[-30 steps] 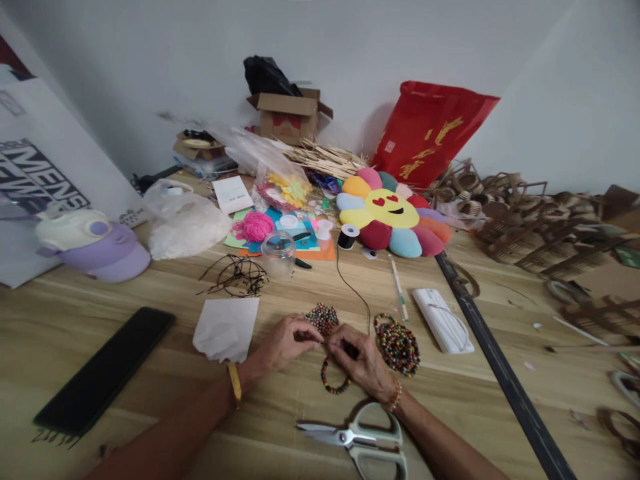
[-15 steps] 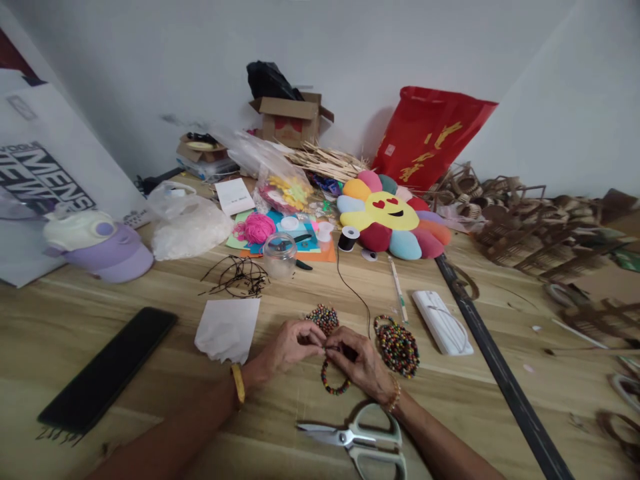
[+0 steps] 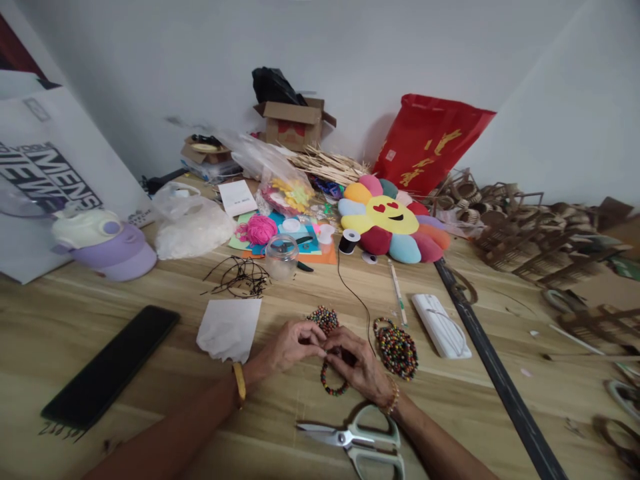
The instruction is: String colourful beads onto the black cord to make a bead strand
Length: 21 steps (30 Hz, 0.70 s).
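Both hands meet over the table around a bracelet of small multicoloured beads, whose loop hangs below my fingers onto the wood. My left hand pinches at its top end with thumb and forefinger. Fingers bent, my right hand closes on the same end from the other side; the cord ends are hidden. Behind my fingertips lies a heap of loose-looking beads. Right of my right hand is a pile of beaded strands. Scissors with pale handles rest near my right wrist.
A spool of black cord trails its line toward my hands. Cut black cords, a clear jar and white paper lie left. A dark phone-like slab, white power strip and flower cushion surround the workspace.
The view has shifted slightly. My right hand's fingers have curled a little at the bracelet's top, while both hands stay in nearly the same place.
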Tool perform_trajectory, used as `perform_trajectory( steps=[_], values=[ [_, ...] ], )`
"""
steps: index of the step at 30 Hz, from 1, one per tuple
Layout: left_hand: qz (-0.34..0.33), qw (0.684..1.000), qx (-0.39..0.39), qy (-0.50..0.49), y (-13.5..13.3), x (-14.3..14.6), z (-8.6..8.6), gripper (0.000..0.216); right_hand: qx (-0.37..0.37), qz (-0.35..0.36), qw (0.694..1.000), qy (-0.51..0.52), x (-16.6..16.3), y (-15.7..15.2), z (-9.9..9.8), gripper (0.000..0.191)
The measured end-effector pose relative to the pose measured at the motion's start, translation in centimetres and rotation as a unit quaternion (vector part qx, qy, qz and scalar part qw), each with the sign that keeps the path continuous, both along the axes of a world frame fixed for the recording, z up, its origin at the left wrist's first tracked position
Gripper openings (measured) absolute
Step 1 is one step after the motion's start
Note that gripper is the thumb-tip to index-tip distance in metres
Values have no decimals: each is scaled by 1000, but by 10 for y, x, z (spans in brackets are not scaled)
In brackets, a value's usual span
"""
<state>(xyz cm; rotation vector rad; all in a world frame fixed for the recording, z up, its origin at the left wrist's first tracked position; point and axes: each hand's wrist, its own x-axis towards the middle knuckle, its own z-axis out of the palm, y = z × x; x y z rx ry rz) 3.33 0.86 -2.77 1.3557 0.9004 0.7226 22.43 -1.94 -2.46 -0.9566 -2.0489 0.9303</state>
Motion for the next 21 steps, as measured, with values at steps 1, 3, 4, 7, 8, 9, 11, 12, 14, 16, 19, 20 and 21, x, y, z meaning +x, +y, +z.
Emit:
perform_trajectory(
  steps=[1, 3, 4, 7, 8, 9, 11, 12, 14, 16, 19, 20, 21],
  values=[
    [-1, 1000, 1, 0, 0, 0, 1, 23, 1, -5, 1000, -2, 0, 0, 0, 7],
    [6, 1000, 1, -2, 1, -2, 4, 22, 7, -20, 1000, -8, -1, 0, 1, 3],
    [9, 1000, -1, -6, 1, -3, 5, 23, 11, -24, 1000, -10, -1, 0, 2, 1],
    [6, 999, -5, -39, 2, -5, 7, 28, 21, -17, 1000, -16, -2, -2, 3, 5],
    [0, 999, -8, -52, 2, -6, 8, 29, 20, -15, 1000, -20, -2, -2, 4, 7],
    [-7, 998, -11, -65, 3, -7, 8, 29, 16, -15, 999, -23, -2, -3, 4, 11],
    [-14, 996, -21, -82, 3, -8, 7, 29, 1, -27, 999, -25, -2, -3, 4, 16],
    [-13, 996, -25, -86, 3, -9, 7, 29, -10, -36, 999, -24, -1, -3, 5, 18],
    [-10, 996, -27, -90, 3, -9, 5, 30, -34, -59, 998, -17, 0, -3, 6, 21],
    [-11, 996, -20, -89, 3, -8, 3, 30, -54, -75, 996, -4, 1, -2, 7, 23],
    [-12, 997, -2, -77, 3, -7, 1, 30, -72, -66, 995, 10, 1, -2, 7, 16],
    [-12, 997, 2, -70, 2, -6, 1, 29, -79, -55, 995, 14, 1, -3, 6, 15],
    [-13, 998, 5, -63, 2, -6, 1, 28, -86, -44, 995, 19, 1, -4, 5, 15]
  ],
)
